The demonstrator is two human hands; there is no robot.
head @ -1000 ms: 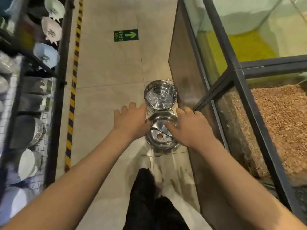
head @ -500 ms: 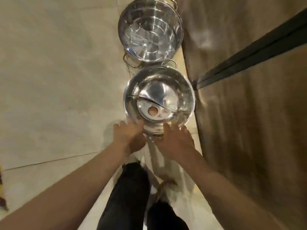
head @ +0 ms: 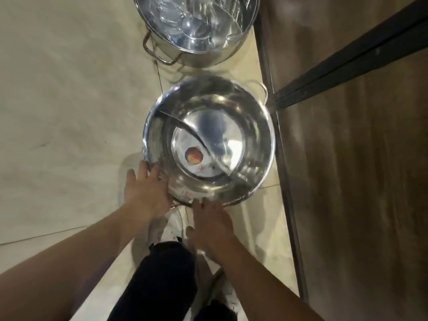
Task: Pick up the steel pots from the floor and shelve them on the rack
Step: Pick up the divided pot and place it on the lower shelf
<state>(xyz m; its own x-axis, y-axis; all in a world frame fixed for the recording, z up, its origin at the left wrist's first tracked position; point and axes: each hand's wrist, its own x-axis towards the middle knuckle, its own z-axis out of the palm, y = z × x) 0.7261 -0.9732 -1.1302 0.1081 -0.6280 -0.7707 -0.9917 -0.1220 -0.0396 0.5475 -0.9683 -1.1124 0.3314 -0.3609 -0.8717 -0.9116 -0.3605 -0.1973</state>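
Observation:
Two shiny steel pots stand on the tiled floor. The near pot (head: 250,126) is round and open, with a curved divider and a red sticker on its bottom. My left hand (head: 144,189) lies with spread fingers against its near-left rim. My right hand (head: 212,222) reaches its near edge from below, fingers pointing at the rim. Whether either hand has closed on the pot I cannot tell; both look open. The far pot (head: 199,26) has a loop handle on its left side and glass lids inside.
A tall brown cabinet side (head: 347,170) with dark metal framing runs along the right, close to both pots. Pale floor tiles (head: 69,100) spread to the left. My dark trousers and white shoes (head: 166,230) are just below the near pot.
The view has dropped much closer to the floor. Both hands have lowered from above the near pot to its near rim, and the rack on the left has left the view.

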